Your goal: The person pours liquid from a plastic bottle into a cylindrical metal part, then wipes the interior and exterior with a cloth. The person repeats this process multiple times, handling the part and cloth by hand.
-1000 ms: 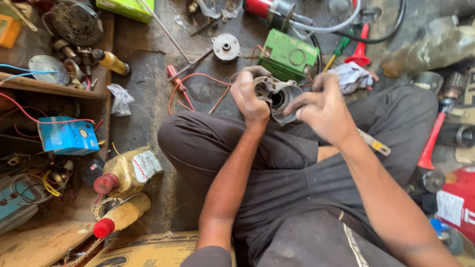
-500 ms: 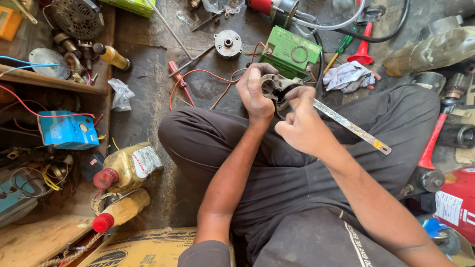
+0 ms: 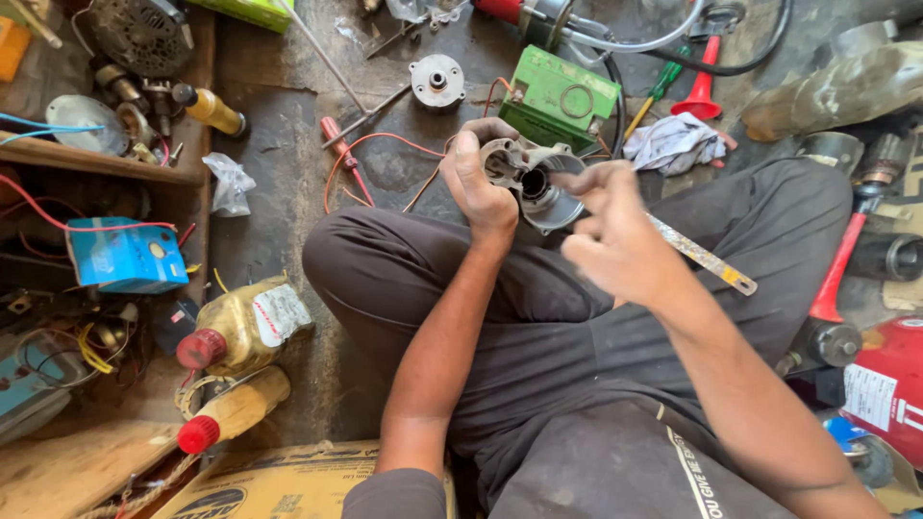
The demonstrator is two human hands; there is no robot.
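Note:
I sit cross-legged on a dirty floor. My left hand (image 3: 484,181) grips a round grey metal motor housing (image 3: 538,183) held above my knees, its open bore facing up. My right hand (image 3: 615,231) is just right of the housing, fingers pinched near its rim, and holds a thin worn metal strip (image 3: 702,256) that sticks out to the right over my thigh. What the fingertips pinch is too small to tell.
A green box (image 3: 558,96), a round metal cover (image 3: 437,79), red-handled screwdrivers (image 3: 341,144) and a rag (image 3: 676,144) lie ahead. Two red-capped yellow bottles (image 3: 240,332) and a blue box (image 3: 125,255) sit left. A red-handled hammer (image 3: 836,279) and a red cylinder (image 3: 889,384) lie right.
My right hand has drawn back from the housing toward me, still carrying the metal strip. The left hand keeps the housing in about the same place.

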